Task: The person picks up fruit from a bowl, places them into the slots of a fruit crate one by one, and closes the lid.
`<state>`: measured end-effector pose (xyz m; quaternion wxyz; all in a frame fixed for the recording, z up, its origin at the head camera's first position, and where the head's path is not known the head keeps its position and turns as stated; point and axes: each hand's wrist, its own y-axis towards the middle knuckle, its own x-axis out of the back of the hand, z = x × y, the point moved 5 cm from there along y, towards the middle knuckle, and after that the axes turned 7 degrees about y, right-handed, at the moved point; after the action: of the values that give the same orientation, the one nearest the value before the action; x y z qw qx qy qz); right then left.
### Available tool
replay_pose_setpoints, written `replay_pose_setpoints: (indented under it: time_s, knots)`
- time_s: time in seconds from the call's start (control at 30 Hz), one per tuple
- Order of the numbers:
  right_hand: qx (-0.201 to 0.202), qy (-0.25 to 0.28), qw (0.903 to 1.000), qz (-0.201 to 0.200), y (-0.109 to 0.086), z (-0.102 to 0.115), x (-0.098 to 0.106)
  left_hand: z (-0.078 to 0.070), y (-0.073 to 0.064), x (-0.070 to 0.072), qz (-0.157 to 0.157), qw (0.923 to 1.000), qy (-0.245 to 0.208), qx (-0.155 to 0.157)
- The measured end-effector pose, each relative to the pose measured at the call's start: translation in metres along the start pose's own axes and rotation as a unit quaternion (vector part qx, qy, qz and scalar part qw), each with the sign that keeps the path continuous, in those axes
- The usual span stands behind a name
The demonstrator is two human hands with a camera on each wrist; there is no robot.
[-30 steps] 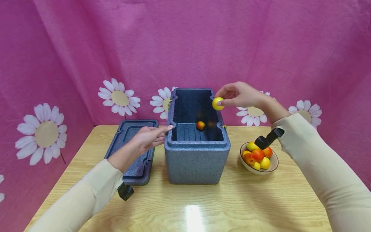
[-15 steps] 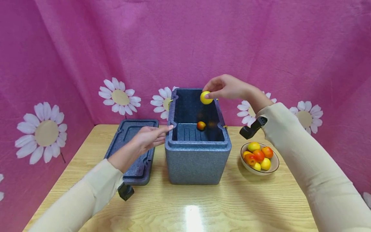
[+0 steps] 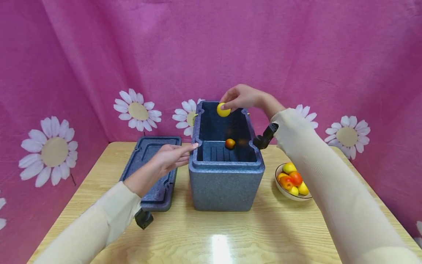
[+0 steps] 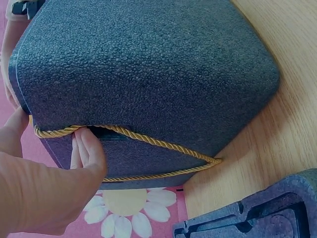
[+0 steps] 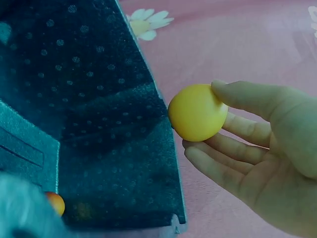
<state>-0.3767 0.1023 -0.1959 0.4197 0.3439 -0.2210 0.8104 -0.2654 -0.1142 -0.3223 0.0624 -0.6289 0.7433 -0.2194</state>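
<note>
In the head view my right hand [image 3: 244,97] pinches a round yellow fruit [image 3: 224,109] between thumb and fingers, above the far part of a grey foam cooler box [image 3: 225,189]. The right wrist view shows the same yellow fruit [image 5: 198,113] at the fingertips, near the box edge. My left hand [image 3: 171,157] grips the box's left rim, thumb on top and fingers against the outer wall. In the left wrist view its fingertips touch the yellow rope [image 4: 163,143]. An orange-red fruit [image 3: 230,143] lies on the box floor.
The grey lid [image 3: 153,200] lies left of the box on the wooden table [image 3: 184,238]. To the right, a bowl [image 3: 290,195] holds several yellow and red fruits, partly hidden by my right sleeve. A pink curtain [image 3: 211,47] with daisies hangs behind.
My right hand has carried the yellow fruit leftward and slightly up, from the box's right rim to over its opening. My left hand stays on the left rim.
</note>
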Motion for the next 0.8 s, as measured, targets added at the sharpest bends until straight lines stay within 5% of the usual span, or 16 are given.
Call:
replay_pose_setpoints:
  time_s: [0.53,0.8]
  knots:
    - [-0.059,-0.004,0.998,0.023,0.036,-0.005,-0.021,-0.001,-0.006,-0.001,-0.023,0.9994,0.001,0.026]
    - [-0.084,-0.07,0.9938,0.021,0.042,-0.016,-0.032,-0.006,-0.006,-0.007,-0.016,0.9997,0.005,0.018]
